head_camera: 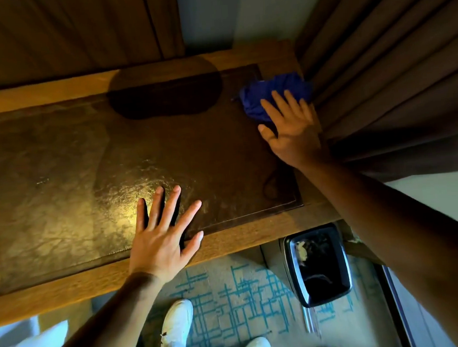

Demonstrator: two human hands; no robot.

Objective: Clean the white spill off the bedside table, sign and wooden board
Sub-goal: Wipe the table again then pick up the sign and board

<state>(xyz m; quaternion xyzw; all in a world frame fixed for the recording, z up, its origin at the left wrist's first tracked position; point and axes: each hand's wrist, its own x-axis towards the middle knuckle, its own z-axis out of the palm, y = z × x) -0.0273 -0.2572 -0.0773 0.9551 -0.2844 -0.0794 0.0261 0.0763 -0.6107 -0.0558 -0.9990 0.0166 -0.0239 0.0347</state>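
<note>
Wiping the bedside table (259, 239): big wooden top with a dark textured inlay, rigid, takes pressure fine. No white spill visible on it from my head view; sign and wooden board not in sight, only a dark oval patch at the back edge, can't tell what it is. My left hand (159, 237) lies flat on the near edge, fingers spread, holding nothing. My right hand (292, 131) presses down with straight fingers on the blue cloth (274, 94) at the far right corner, just beside the curtain (391, 67). Cloth is soft, light, bunches easily; I'd judge flat palm pressure on its middle beats pinching it. Black bin (318, 264) sits on the floor below.
</note>
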